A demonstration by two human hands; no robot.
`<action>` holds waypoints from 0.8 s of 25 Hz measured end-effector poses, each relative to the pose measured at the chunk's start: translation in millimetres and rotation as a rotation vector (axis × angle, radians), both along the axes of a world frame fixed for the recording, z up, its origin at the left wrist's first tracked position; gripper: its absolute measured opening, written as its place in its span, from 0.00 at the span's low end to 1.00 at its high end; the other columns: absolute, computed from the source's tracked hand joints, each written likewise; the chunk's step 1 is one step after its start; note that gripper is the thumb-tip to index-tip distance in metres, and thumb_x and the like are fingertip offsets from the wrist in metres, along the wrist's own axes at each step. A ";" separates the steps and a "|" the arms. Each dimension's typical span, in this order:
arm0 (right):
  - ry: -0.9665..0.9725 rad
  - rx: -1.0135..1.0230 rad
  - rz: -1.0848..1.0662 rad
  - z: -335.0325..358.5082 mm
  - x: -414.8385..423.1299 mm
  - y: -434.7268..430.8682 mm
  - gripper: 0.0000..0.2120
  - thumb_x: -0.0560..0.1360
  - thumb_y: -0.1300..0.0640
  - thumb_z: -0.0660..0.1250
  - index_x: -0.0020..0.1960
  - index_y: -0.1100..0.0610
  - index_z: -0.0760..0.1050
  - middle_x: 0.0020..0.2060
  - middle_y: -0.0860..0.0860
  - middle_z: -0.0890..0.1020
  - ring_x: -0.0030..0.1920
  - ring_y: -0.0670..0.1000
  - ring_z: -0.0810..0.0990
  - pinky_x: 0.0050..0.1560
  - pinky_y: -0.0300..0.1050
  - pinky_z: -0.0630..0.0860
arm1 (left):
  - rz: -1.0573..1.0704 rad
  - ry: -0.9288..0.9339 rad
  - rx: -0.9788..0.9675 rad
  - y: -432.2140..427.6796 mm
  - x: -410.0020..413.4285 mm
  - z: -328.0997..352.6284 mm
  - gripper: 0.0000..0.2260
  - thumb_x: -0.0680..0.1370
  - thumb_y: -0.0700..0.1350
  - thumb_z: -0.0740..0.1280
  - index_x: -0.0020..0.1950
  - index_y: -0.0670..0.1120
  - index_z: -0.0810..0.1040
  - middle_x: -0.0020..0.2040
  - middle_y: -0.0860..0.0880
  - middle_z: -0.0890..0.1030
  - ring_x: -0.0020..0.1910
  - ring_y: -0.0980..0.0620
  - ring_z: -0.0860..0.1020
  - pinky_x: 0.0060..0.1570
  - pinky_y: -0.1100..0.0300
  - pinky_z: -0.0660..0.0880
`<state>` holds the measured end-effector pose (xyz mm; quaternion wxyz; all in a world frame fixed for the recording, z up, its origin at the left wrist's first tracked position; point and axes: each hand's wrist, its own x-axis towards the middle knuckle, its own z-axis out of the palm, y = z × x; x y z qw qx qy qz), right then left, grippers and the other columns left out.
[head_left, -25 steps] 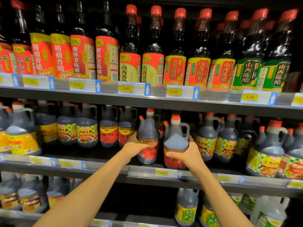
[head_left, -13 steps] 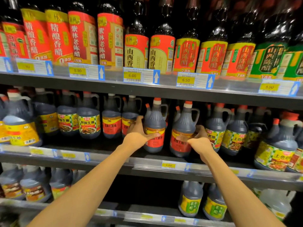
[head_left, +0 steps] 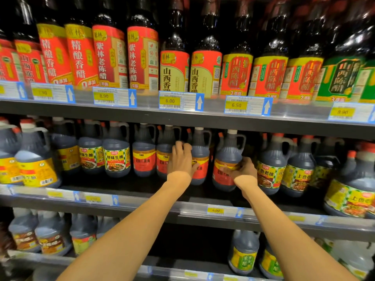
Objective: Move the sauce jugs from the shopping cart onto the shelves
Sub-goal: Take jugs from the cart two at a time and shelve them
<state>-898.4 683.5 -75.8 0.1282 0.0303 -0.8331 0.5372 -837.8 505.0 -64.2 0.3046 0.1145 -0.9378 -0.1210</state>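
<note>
With the left hand (head_left: 181, 160) wrapped round one dark, red-labelled plastic sauce jug (head_left: 200, 157) and the right hand (head_left: 243, 169) gripping its twin (head_left: 228, 157), both at the dark shelf (head_left: 142, 186) just above the yellow 6.00 price tag (head_left: 216, 211), slide them back level, labels forward, before letting go.

Head view, close, facing shelves (head_left: 182, 118)

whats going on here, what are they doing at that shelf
A person is stocking sauce jugs on the middle shelf. The left hand grips one red-labelled jug and the right hand grips a second jug beside it, which leans slightly. Both appear to be down on the shelf, in a row of similar jugs.
</note>
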 end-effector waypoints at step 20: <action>0.019 0.016 0.076 4.2 -19.9 -22.4 0.33 0.66 0.52 0.80 0.65 0.61 0.71 0.62 0.59 0.79 0.62 0.61 0.79 0.61 0.58 0.77 | -0.079 0.081 -0.469 8.4 -29.7 -9.3 0.13 0.68 0.40 0.74 0.52 0.49 0.82 0.57 0.43 0.78 0.58 0.40 0.75 0.55 0.45 0.73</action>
